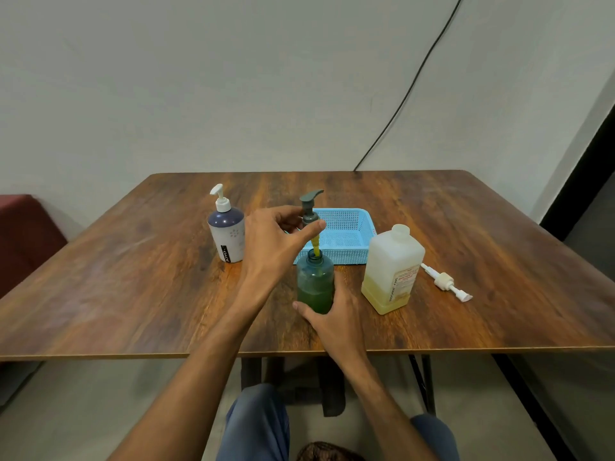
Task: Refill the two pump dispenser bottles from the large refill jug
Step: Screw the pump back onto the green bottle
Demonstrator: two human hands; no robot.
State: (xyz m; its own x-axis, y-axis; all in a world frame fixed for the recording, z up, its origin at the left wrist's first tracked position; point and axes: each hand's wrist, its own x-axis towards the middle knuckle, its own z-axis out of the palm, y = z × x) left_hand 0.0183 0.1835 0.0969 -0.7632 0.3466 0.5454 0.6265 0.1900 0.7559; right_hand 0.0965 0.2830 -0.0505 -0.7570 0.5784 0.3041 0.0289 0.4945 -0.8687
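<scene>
The brown tabletop (133, 277) holds a blue basket (346, 227). The big jug (392, 271) stands open, just right of the basket. The white bottle (228, 234) stands on the left. The right hand (336, 314) grips the green bottle (315, 281) near the front. The left hand (276, 241) pinches the grey pump (310, 207) above it, with the pump's tube in the bottle's neck. A white pump (446, 281) lies right of the jug.

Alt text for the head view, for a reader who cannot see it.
The left hand holds a grey pump with its tube in the neck of a green bottle gripped by the right hand. An uncapped refill jug stands nearby on the wooden table.
</scene>
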